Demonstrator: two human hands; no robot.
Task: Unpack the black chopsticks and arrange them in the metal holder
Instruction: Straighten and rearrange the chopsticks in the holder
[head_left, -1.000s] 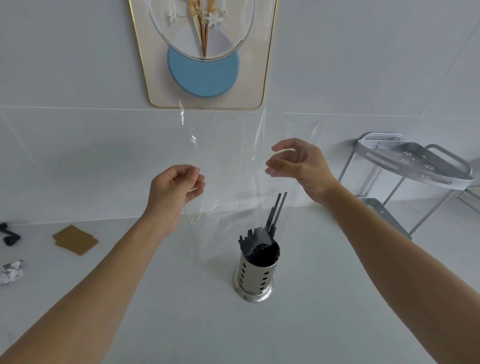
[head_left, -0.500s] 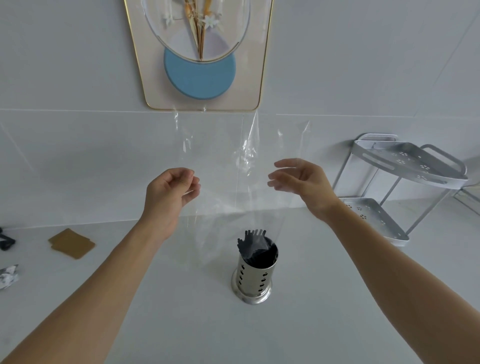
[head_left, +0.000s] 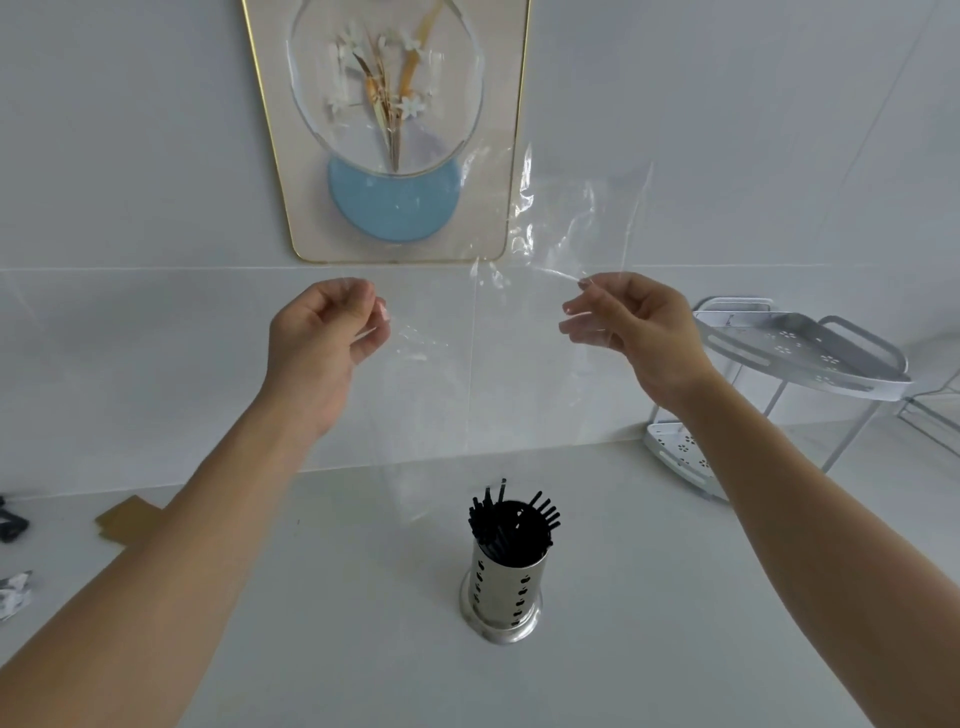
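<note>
The black chopsticks (head_left: 511, 519) stand bunched in the metal holder (head_left: 503, 590) on the white counter (head_left: 363, 623); the two that stuck up tall a second ago now sit level with the others. Above, the left hand (head_left: 322, 338) pinches one edge of the clear plastic bag (head_left: 498, 312), and the right hand (head_left: 631, 325) pinches its other edge. Both hands are higher and wider apart than before, with the bag's upper part now bunched toward the right hand. No readable writing shows anywhere.

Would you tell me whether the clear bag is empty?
Empty: the clear bag shows nothing inside; the black chopsticks stand in the metal holder.
</note>
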